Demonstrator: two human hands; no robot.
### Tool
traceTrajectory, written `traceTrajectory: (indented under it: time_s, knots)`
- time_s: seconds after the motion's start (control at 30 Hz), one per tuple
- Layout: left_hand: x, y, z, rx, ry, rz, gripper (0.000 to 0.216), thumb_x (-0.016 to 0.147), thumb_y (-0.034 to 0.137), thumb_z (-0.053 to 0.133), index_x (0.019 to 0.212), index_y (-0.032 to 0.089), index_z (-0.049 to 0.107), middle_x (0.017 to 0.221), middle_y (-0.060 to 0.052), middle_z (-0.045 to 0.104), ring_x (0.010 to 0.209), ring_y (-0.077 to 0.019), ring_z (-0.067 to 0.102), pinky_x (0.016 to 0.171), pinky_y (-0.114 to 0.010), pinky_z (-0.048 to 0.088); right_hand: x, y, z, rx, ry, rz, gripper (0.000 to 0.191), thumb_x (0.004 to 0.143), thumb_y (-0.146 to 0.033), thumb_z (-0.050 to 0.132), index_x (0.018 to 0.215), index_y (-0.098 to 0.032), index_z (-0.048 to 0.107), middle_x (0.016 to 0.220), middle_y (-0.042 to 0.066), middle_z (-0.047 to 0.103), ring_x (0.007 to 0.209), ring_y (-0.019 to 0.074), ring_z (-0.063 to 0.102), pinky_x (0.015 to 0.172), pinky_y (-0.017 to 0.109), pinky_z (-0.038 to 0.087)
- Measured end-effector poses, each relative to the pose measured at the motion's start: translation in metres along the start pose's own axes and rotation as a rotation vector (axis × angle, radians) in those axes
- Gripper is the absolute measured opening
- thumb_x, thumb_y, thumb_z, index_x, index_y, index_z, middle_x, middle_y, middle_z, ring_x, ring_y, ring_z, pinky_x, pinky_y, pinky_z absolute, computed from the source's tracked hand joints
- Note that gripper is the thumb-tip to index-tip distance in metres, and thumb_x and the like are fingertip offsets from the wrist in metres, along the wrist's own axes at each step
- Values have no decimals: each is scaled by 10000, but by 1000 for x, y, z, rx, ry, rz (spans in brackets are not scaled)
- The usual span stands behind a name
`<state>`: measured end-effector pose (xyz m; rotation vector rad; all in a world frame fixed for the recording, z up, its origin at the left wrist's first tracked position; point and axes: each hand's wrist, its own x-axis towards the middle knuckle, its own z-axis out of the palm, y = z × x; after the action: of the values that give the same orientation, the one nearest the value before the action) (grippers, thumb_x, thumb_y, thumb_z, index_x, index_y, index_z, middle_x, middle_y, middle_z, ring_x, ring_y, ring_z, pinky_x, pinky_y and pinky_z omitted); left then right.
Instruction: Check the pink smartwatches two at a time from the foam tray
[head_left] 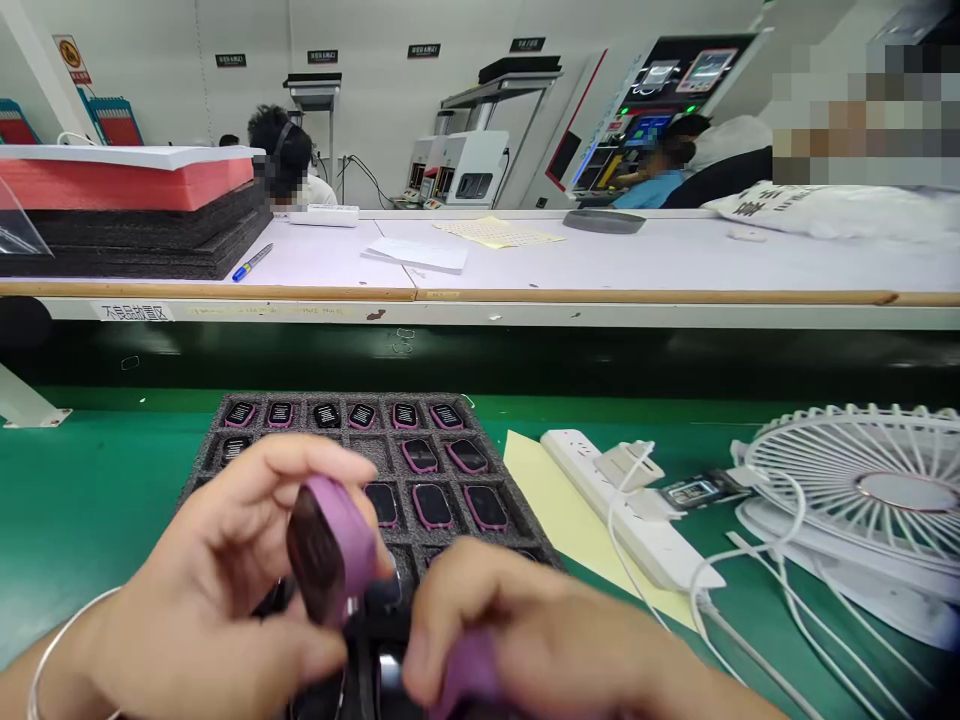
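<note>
Above one foam tray (519, 510), left hand (191, 590) clamps one purple device (351, 545); right hand (547, 620) clamps one purple piece (471, 668).

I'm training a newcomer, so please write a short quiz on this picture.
1. True or false: the round, white, slatted fan is right of the dark grey foam tray.
2. What colour is the casing of the rounded, dark-faced piece in the left hand: A green, B purple, C white?
3. Fill in: a pale ____ sheet shows between the tray and the long white power strip.
Key: 1 true; 2 B; 3 yellow.
</note>
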<state>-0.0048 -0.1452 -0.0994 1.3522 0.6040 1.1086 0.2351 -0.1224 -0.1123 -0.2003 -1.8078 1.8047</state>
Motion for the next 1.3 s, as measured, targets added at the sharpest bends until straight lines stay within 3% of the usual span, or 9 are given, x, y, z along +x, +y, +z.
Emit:
traceTrajectory:
  time_s: [0.13, 0.23, 0.33, 0.47, 0.67, 0.87, 1.3]
  knots:
    - [29, -23, -15, 72, 287, 58, 501, 732, 99, 778, 1159, 296, 606, 934, 6, 676, 659, -78, 592, 480, -127, 436, 22, 23, -12, 350, 384, -71, 458, 855, -306, 733, 1290, -372, 601, 1203, 53, 696, 703, 142, 692, 713, 327, 579]
    - [51, -45, -26, 66, 463, -44, 539, 684, 112, 793, 1161, 227, 568, 917, 13, 653, 596, -59, 554, 465, -141, 443, 42, 41, -31, 485, 633, 16, 452, 727, -176, 781, 1155, -261, 664, 1102, 70, 733, 720, 146, 661, 704, 307, 545]
    - [62, -59, -33, -25, 524, -187, 618, 682, 126, 780, 1243, 175, 523, 877, 15, 654, 539, -59, 579, 510, -183, 499, 53, 54, -48, 568, 736, 119, 295, 764, -166, 735, 1050, -197, 671, 991, 79, 747, 664, 124, 632, 646, 266, 510]
    - [63, -63, -35, -148, 491, -260, 556, 781, 208, 703, 1304, 150, 523, 845, -9, 675, 595, -131, 684, 598, -262, 578, 56, 65, -60, 598, 725, 181, 187, 893, -279, 641, 1055, -188, 666, 906, 63, 733, 616, 124, 628, 601, 253, 492]
    - [61, -63, -35, -150, 427, -238, 422, 848, 282, 640, 1245, 157, 573, 831, -28, 707, 595, -171, 718, 589, -288, 599, 57, 69, -65, 524, 689, 223, 284, 998, -379, 496, 1128, -180, 652, 915, 74, 726, 592, 140, 647, 591, 282, 498]
    - [61, -68, -36, -135, 402, -206, 361, 826, 331, 679, 1139, 163, 616, 903, -33, 717, 662, -179, 736, 652, -296, 614, 56, 71, -68, 467, 654, 188, 291, 962, -426, 560, 1128, -196, 628, 950, 74, 732, 602, 153, 680, 593, 288, 500]
    - [60, -66, -34, -176, 352, -229, 471, 810, 367, 701, 1217, 148, 615, 960, -82, 745, 704, -215, 741, 700, -352, 616, 54, 73, -66, 363, 601, 93, 281, 896, -441, 661, 1048, -204, 676, 896, 39, 732, 620, 153, 682, 614, 290, 507]
